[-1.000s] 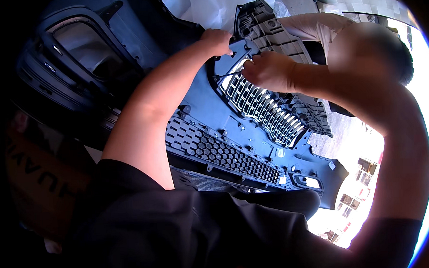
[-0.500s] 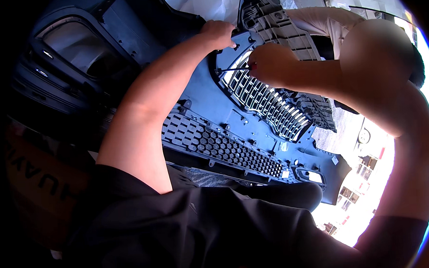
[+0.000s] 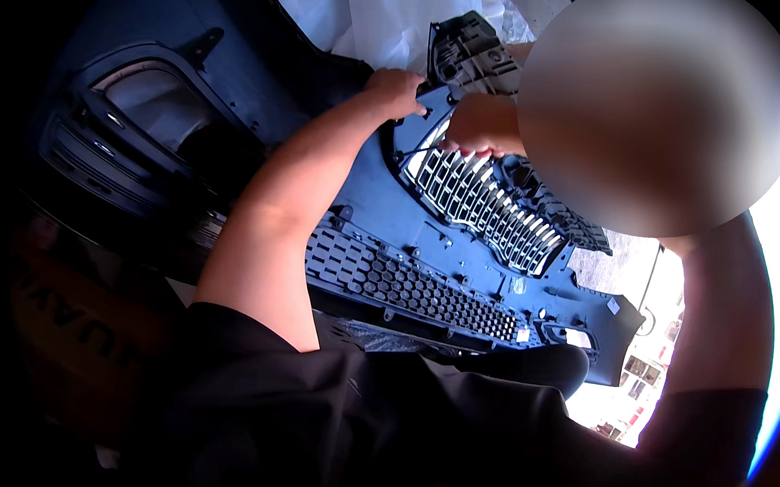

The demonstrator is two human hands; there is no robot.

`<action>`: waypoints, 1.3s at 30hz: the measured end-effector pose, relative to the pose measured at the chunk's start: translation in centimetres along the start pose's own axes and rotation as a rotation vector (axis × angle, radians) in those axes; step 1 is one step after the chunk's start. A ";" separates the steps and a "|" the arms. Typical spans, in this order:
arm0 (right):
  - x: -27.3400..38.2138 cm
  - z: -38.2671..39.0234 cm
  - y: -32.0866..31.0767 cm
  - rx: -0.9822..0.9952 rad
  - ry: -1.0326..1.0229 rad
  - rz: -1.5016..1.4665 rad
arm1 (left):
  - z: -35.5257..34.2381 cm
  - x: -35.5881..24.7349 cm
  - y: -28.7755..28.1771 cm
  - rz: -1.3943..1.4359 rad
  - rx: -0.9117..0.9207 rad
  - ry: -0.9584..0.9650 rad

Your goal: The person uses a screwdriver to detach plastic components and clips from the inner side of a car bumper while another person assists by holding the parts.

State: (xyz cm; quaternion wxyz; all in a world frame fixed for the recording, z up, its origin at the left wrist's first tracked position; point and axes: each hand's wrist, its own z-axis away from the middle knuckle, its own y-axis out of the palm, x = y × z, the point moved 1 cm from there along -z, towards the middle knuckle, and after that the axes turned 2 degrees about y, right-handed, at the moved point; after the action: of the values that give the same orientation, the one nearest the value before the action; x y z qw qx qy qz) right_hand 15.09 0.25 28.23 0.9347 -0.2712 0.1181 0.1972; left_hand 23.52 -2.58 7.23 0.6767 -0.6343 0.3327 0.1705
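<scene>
Dark blue car bumper [image 3: 389, 217] lying inner side up, filling the middle of the view, running from upper centre down toward lower right. Chrome-slatted grille [image 3: 484, 209] set in its upper opening, black honeycomb mesh panel [image 3: 409, 286] below it along the near edge of the bumper. Left hand [image 3: 396, 91] curled closed over the bumper's top rim, at the upper left corner of the grille opening, fingers wrapped on the edge. Right hand [image 3: 481, 126] just beside it, closed and pressing on the top of the grille slats (exact grip hard to tell, fingertips tucked under). Thin dark wire or clip between the two hands, too small to identify. Black plastic bracket piece [image 3: 469, 53] standing upright just past the hands, touching the bumper's far end. White plastic sheeting [image 3: 380, 22] behind it at the top. Second dark bumper part [image 3: 141, 115] with a pale oval opening off to the left, well apart from the hands. Both forearms bare, black sleeves low in view. Surface under the bumper not visible.
</scene>
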 end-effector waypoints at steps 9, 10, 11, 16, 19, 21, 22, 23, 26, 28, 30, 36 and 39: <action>-0.8 2.4 -2.1 -0.421 -0.320 0.487 | -1.7 0.1 -3.6 -0.160 0.500 0.006; -1.3 3.0 -1.9 -0.477 -0.350 0.474 | -1.6 0.4 -3.7 -0.171 0.537 0.028; -1.0 3.6 -2.2 -0.547 -0.393 0.478 | -2.2 2.1 -3.2 -0.134 0.572 0.000; -0.8 3.5 -1.0 -0.654 -0.401 0.519 | -2.4 2.9 -3.2 -0.213 0.671 0.039; -1.7 2.8 -0.8 -0.649 -0.394 0.503 | -0.5 1.2 -3.7 -0.213 0.498 0.092; -1.4 3.1 -1.0 -0.656 -0.426 0.536 | -0.1 1.7 -3.6 -0.216 0.482 0.078; -1.2 3.0 -1.0 -0.665 -0.436 0.567 | -0.2 2.0 -3.7 -0.221 0.496 0.066; -1.0 2.9 -1.0 -0.671 -0.438 0.600 | -0.2 2.0 -3.6 -0.222 0.507 0.061; -0.8 2.9 -1.2 -0.724 -0.482 0.584 | -0.5 2.6 -3.6 -0.204 0.471 0.068; -0.6 2.1 -1.2 -0.786 -0.473 0.633 | -0.5 2.8 -3.3 -0.207 0.470 0.077; -0.4 2.1 -1.2 -0.766 -0.448 0.636 | -0.3 2.3 -3.4 -0.201 0.470 0.075; 0.1 3.2 -1.4 -0.729 -0.464 0.602 | 0.4 2.0 -3.6 -0.186 0.447 0.058; 0.1 3.0 -1.3 -0.731 -0.486 0.591 | 0.4 2.0 -3.8 -0.155 0.430 0.069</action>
State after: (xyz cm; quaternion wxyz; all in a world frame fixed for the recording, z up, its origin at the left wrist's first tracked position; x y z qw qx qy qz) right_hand 16.05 0.90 31.31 0.6842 -0.4809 -0.1072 0.5377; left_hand 27.55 -3.06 8.76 0.7957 -0.5046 0.3344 0.0213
